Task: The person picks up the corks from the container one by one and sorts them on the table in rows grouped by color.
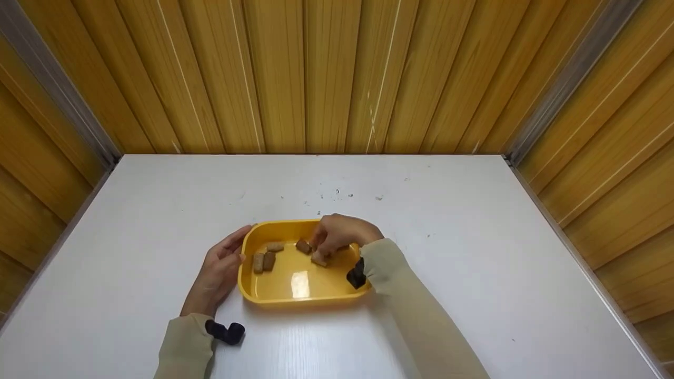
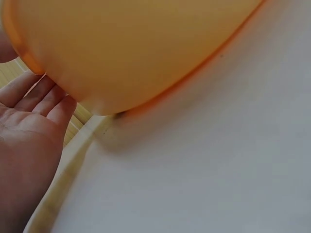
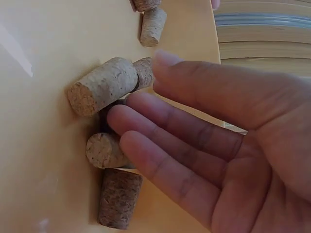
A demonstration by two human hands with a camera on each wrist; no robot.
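A yellow plastic tray [image 1: 300, 287] holds several tapered cork stoppers, some light and some dark brown. My left hand [image 1: 221, 266] grips the tray's left end, thumb at the rim and fingers around the outside. In the left wrist view the fingers [image 2: 51, 99] lie against the tray's outer wall. Over the tray's right half reaches my right hand [image 1: 339, 234], its fingers relaxed among the stoppers. By its fingertips lie a light cork stopper [image 3: 102, 87], a second light stopper [image 3: 104, 150] and a dark stopper [image 3: 120, 199]; whether they touch is unclear.
Inside the tray's left end stand a light stopper [image 1: 258, 263] and a dark stopper [image 1: 269, 261], near another light one. The white table [image 1: 474, 295] bears small dark marks behind the tray. Wood-patterned walls [image 1: 326, 79] enclose its back and sides.
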